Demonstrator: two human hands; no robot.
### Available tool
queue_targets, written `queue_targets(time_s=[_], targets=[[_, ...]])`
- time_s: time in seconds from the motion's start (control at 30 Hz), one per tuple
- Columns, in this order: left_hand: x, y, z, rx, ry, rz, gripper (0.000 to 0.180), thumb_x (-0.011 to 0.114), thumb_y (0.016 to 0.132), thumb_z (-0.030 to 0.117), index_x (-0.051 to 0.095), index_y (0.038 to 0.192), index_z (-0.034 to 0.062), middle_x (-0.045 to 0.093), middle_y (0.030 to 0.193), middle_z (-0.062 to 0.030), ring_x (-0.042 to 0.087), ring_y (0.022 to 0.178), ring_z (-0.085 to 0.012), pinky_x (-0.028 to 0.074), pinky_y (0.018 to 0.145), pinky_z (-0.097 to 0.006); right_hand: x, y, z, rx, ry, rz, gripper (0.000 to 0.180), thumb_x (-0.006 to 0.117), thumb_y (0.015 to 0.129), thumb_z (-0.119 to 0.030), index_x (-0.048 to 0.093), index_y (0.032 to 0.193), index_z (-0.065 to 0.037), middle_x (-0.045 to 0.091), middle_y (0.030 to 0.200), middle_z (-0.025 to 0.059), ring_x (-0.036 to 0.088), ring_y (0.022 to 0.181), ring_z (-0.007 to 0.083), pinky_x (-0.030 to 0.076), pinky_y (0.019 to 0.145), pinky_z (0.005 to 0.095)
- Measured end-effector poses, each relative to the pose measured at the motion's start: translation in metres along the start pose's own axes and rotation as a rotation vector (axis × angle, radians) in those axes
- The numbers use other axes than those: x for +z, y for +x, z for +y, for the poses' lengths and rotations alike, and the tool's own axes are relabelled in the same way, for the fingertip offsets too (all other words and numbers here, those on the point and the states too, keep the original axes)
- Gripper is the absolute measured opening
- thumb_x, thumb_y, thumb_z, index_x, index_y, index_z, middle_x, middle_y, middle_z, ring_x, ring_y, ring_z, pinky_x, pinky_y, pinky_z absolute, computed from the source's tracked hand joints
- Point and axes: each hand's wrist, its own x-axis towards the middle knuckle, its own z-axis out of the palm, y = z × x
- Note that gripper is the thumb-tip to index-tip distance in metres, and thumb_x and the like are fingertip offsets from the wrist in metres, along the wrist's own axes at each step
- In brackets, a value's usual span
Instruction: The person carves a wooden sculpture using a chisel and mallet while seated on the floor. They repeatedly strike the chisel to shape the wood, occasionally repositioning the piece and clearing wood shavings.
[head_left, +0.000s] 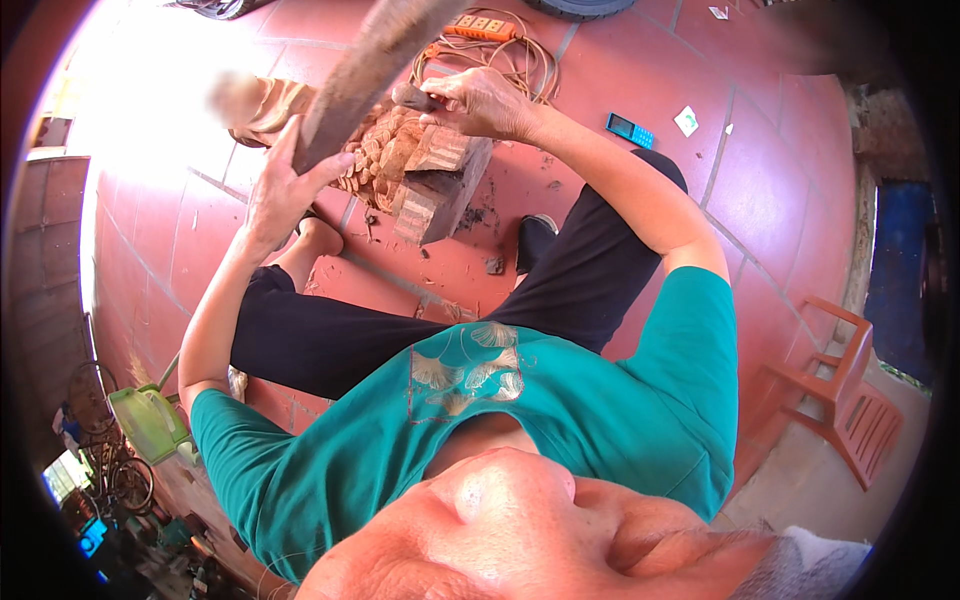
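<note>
My left hand is closed round the lower end of a long grey-brown bar, its thumb stretched to the right. The bar slants up past the top edge; I cannot tell whether it is wood or metal. To the right, my right hand grips a short grey-brown piece with a rounded end, mostly hidden by the fingers. Below both hands, between my feet, lies a carved wooden block. Rounded, scale-like shapes cover its left part, and its right end is plain and rough-cut.
A tan carved figure lies left of the block. Beyond are an orange power strip and its coiled cable. A blue phone rests on the red tiles. A reddish plastic chair stands at right, a green basket at left.
</note>
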Motion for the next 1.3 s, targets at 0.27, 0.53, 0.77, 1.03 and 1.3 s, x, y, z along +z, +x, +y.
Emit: queue_targets(time_s=[0.27, 0.53, 0.77, 1.03, 1.3], targets=[[0.012, 0.006, -0.018, 0.006, 0.139, -0.122, 0.077, 0.074, 0.086, 0.043, 0.046, 0.137, -0.0077, 0.061, 0.129, -0.0251, 0.06, 0.119, -0.0296, 0.046, 0.099, -0.04, -0.003, 0.001, -0.002, -0.009, 0.007, 0.024, 0.028, 0.074, 0.085, -0.025, 0.068, 0.101, -0.003, 0.069, 0.084, 0.0166, 0.068, 0.077, 0.034, 0.053, 0.068, 0.041], [-0.001, 0.008, -0.013, 0.037, -0.12, -0.022, 0.066, 0.073, 0.087, 0.034, 0.05, 0.137, -0.003, 0.065, 0.116, -0.0145, 0.061, 0.106, -0.0188, 0.047, 0.097, -0.033, -0.007, 0.004, 0.019, 0.206, 0.13, 0.123, 0.04, 0.073, 0.082, -0.039, 0.069, 0.09, -0.001, 0.065, 0.071, 0.0197, 0.066, 0.071, 0.0366, 0.051, 0.067, 0.0451], [-0.002, 0.008, -0.016, 0.04, -0.156, -0.028, 0.064, 0.073, 0.088, 0.031, 0.051, 0.137, -0.0027, 0.064, 0.115, -0.0118, 0.06, 0.104, -0.0161, 0.048, 0.094, -0.032, -0.014, 0.0, 0.022, 0.414, 0.189, 0.164, 0.038, 0.072, 0.083, -0.04, 0.072, 0.09, -0.002, 0.066, 0.067, 0.0156, 0.066, 0.064, 0.0298, 0.05, 0.063, 0.0408], [-0.005, 0.012, -0.01, 0.033, -0.179, -0.053, 0.063, 0.073, 0.087, 0.031, 0.051, 0.136, -0.0035, 0.064, 0.112, -0.0116, 0.06, 0.103, -0.0165, 0.048, 0.092, -0.032, -0.042, 0.001, 0.006, 0.487, 0.311, 0.219, 0.03, 0.073, 0.089, -0.025, 0.069, 0.102, 0.002, 0.074, 0.086, 0.0131, 0.072, 0.079, 0.0176, 0.058, 0.076, 0.0336], [-0.001, 0.015, -0.01, 0.059, -0.098, -0.033, 0.063, 0.074, 0.087, 0.034, 0.053, 0.133, -0.0035, 0.065, 0.113, -0.0124, 0.06, 0.103, -0.0174, 0.047, 0.094, -0.033, -0.025, -0.004, 0.004, 0.371, 0.213, 0.099, 0.03, 0.073, 0.086, -0.023, 0.068, 0.102, 0.002, 0.073, 0.082, 0.0113, 0.07, 0.076, 0.0181, 0.055, 0.073, 0.0329]])
